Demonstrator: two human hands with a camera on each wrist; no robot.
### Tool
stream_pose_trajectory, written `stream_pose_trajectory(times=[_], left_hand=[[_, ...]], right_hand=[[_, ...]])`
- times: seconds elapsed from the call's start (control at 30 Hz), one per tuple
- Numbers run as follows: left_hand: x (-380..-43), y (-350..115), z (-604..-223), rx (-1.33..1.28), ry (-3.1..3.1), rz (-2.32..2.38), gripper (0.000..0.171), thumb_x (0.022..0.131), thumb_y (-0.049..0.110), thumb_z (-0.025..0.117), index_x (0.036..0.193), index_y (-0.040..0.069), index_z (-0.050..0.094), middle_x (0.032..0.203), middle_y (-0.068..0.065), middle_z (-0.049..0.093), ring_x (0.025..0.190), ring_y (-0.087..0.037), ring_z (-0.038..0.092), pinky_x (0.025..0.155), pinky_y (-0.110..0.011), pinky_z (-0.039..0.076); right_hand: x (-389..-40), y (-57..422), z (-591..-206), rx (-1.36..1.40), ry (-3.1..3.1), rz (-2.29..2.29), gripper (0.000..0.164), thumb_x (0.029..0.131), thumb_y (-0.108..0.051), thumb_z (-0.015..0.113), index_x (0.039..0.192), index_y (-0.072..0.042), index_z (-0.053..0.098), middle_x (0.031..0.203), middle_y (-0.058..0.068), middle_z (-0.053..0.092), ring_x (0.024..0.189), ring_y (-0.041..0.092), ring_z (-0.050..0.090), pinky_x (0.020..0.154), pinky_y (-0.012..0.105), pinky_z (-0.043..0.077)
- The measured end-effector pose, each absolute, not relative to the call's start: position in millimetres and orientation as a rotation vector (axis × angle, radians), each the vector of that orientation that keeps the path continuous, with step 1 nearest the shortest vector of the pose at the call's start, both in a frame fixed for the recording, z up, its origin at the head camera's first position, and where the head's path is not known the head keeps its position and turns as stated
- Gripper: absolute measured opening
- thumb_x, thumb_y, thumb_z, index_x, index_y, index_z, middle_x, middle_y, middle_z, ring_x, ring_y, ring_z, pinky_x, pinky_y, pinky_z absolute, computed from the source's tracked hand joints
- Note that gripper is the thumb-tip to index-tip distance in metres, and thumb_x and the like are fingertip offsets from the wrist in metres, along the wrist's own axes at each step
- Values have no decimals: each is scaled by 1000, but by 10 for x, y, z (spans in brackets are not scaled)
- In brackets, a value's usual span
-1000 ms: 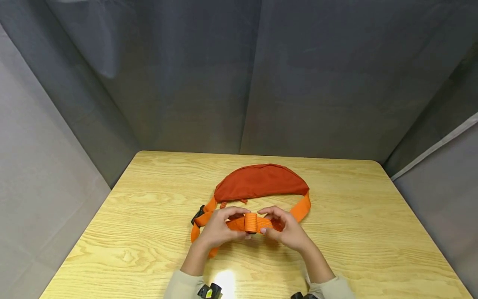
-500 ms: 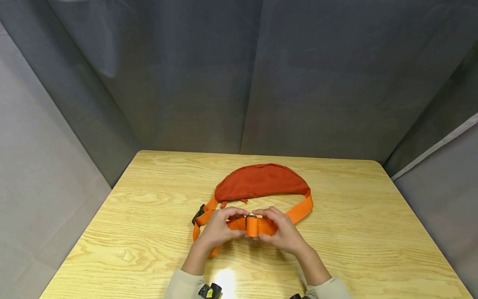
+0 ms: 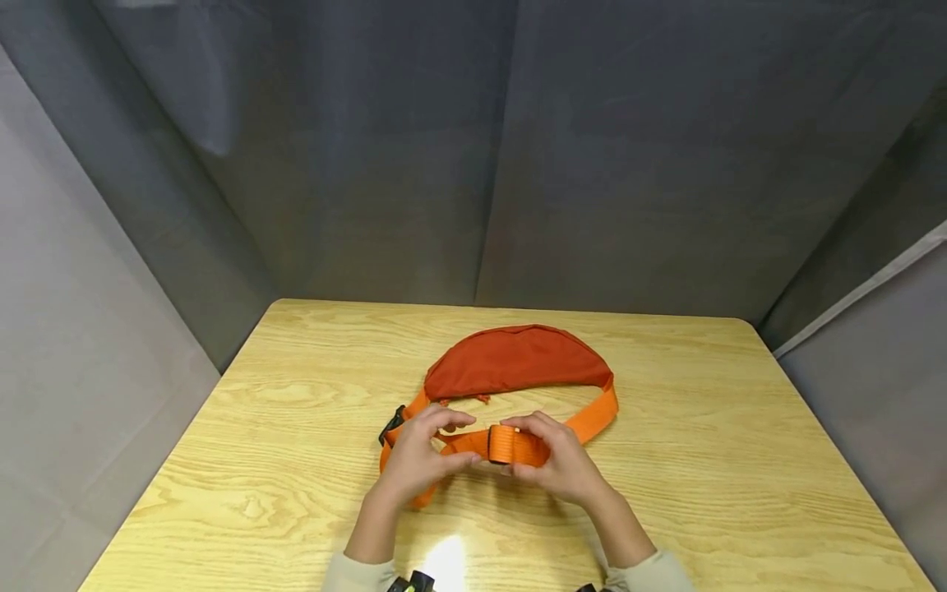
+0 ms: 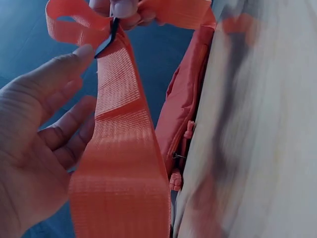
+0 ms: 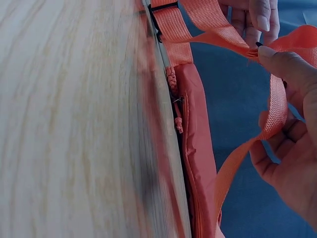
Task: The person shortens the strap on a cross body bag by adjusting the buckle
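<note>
A dark red waist bag [image 3: 518,362] lies on the table, its orange webbing strap [image 3: 592,418] looping toward me. My right hand [image 3: 558,460] pinches the strap beside a black slider [image 4: 107,42], where the webbing doubles into a loop. My left hand [image 3: 414,454] is spread around the strap on the other side, thumb and fingers apart. In the left wrist view, the left thumb tip comes right up to the slider's edge while the fingers stay behind the webbing. The strap section between the hands is raised off the table.
A black side-release buckle [image 3: 392,424] lies on the strap at the bag's left, partly behind the left hand. Braided red zipper pulls [image 5: 172,79] hang from the bag's near edge. Grey curtains [image 3: 385,164] stand behind the wooden table [image 3: 740,460] and along its sides.
The slider first turned in the fingers, its black bar showing on different edges. Now the left hand has drawn back leftward and opened off the strap, while the right keeps its pinch.
</note>
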State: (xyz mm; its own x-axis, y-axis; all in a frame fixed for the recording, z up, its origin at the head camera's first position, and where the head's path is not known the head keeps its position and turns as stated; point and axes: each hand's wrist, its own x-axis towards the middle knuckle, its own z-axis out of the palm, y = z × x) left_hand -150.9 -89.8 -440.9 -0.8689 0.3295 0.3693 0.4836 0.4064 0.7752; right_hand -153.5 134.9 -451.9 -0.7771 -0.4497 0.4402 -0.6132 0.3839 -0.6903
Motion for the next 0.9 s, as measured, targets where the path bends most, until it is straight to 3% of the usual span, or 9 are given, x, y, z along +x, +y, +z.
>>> stream_pose_trajectory(times=[0.27,0.47,0.9], left_hand=[[-1496,-872,-4467,-637,-2475,-1439,26,67,31,73,87,19,63,85,5,51,79,-11,49,62,-32,44],[-1517,-818,-4488,-632,-2452,-1427,27,68,30,72,88,16,62,82,4,49,71,-11,48,55,-23,43],[-1572,-796,-4486,-634,-2536,-1517,11,77,20,65,87,19,60,67,7,49,55,-9,45,47,-22,40]], right_hand=[[-1406,1271,-4272,953,-2338,1378,47,60,4,72,104,-2,56,93,6,56,75,23,53,58,32,46],[-1410,1270,-4253,891,-2325,1403,49,60,5,72,105,-4,57,91,5,56,72,24,53,55,34,46],[-1397,1253,-4228,921,-2310,1429,48,59,5,73,104,-2,57,91,6,58,74,23,55,58,34,47]])
